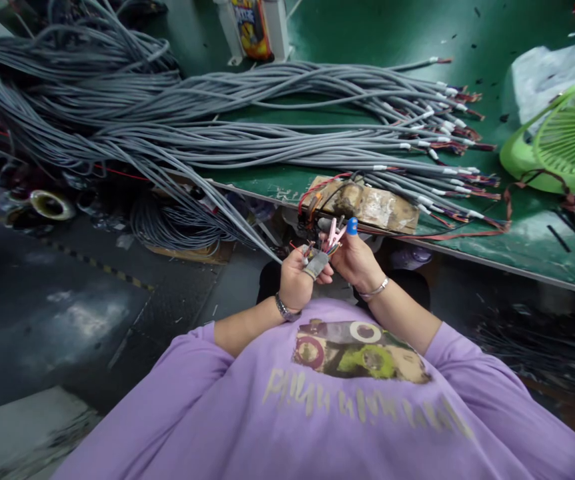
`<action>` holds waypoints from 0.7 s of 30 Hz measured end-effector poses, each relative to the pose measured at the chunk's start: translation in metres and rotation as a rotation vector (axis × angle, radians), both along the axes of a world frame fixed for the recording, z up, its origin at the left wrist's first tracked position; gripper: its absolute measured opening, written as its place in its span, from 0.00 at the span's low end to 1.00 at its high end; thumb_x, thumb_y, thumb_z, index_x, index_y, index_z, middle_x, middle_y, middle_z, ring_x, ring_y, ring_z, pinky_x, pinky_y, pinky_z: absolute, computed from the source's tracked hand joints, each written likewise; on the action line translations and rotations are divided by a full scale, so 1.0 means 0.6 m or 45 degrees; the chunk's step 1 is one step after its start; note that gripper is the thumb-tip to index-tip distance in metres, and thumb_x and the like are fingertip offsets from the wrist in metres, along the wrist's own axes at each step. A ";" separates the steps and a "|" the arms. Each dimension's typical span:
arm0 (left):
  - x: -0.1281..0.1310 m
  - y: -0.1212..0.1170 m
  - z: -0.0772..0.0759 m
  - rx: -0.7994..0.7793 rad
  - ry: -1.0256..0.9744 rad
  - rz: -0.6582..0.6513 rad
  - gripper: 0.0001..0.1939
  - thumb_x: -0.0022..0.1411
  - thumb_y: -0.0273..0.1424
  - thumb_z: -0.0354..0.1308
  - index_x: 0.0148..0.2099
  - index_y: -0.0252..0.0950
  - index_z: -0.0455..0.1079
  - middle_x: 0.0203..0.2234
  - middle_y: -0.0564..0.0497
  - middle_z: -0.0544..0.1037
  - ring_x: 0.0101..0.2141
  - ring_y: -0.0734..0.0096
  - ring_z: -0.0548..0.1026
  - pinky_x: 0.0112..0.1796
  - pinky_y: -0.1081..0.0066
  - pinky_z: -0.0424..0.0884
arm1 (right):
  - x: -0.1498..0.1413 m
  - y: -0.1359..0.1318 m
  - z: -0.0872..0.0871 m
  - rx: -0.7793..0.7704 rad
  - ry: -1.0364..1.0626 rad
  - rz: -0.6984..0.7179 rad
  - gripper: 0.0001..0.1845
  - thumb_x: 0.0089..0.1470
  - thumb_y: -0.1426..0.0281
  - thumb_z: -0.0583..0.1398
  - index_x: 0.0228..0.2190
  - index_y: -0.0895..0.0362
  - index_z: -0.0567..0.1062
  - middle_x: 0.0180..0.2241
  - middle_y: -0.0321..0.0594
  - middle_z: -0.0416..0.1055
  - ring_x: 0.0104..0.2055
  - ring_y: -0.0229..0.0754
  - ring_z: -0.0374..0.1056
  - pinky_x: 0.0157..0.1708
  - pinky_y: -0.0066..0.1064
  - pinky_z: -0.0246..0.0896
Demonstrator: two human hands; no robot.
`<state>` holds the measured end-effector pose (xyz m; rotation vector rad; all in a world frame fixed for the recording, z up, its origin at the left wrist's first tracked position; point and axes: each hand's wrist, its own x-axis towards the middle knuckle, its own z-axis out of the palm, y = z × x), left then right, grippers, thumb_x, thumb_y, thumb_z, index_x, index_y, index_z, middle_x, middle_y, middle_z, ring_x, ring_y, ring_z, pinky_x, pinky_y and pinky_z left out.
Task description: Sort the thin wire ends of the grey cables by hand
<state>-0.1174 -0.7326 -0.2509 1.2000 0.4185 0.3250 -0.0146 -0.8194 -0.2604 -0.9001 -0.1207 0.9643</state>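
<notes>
In front of my chest, my left hand (296, 283) is closed round the end of a grey cable (252, 235), where thin coloured wires fan out. A flat grey piece (316, 265) lies across its fingers; its kind is unclear. My right hand (356, 263), with a blue cover (352, 226) on the thumb tip, pinches at the same wires. Between its thumb and fingers shows a pink clip (336, 233) like a clothes peg. The fingertips partly hide the wire ends, and the two hands nearly touch.
Many grey cables (247, 143) with stripped, white-marked ends lie across the green table (367, 40). Just beyond my hands, a taped wooden block (382, 207) sits at the table edge. A green fan (567, 137) and a plastic bag (542, 73) are at right. Coiled cable (177, 223) lies below.
</notes>
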 end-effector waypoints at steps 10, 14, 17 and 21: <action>-0.004 0.002 -0.005 -0.002 0.071 0.007 0.18 0.52 0.45 0.65 0.32 0.36 0.67 0.20 0.54 0.78 0.17 0.77 0.73 0.18 0.79 0.65 | 0.001 0.019 0.017 0.069 0.204 -0.287 0.24 0.52 0.45 0.62 0.27 0.55 0.74 0.23 0.34 0.74 0.19 0.35 0.66 0.22 0.29 0.66; -0.004 0.002 -0.007 0.019 0.108 0.010 0.17 0.52 0.44 0.66 0.32 0.36 0.67 0.20 0.54 0.78 0.17 0.77 0.73 0.18 0.79 0.65 | 0.004 0.021 0.018 0.037 0.245 -0.343 0.22 0.52 0.48 0.64 0.26 0.55 0.73 0.24 0.33 0.75 0.19 0.33 0.65 0.23 0.27 0.67; -0.004 0.003 -0.007 0.019 0.099 0.008 0.18 0.52 0.45 0.65 0.32 0.35 0.68 0.20 0.54 0.78 0.17 0.77 0.73 0.18 0.79 0.65 | 0.000 0.020 0.020 0.055 0.292 -0.329 0.23 0.52 0.48 0.64 0.27 0.55 0.73 0.25 0.33 0.75 0.19 0.33 0.65 0.24 0.27 0.66; -0.009 0.002 -0.005 0.005 0.049 0.012 0.19 0.53 0.46 0.65 0.32 0.36 0.67 0.20 0.54 0.78 0.17 0.77 0.73 0.18 0.79 0.66 | -0.005 0.017 0.024 0.114 0.315 -0.271 0.26 0.52 0.43 0.61 0.28 0.55 0.72 0.25 0.33 0.74 0.22 0.33 0.66 0.25 0.26 0.66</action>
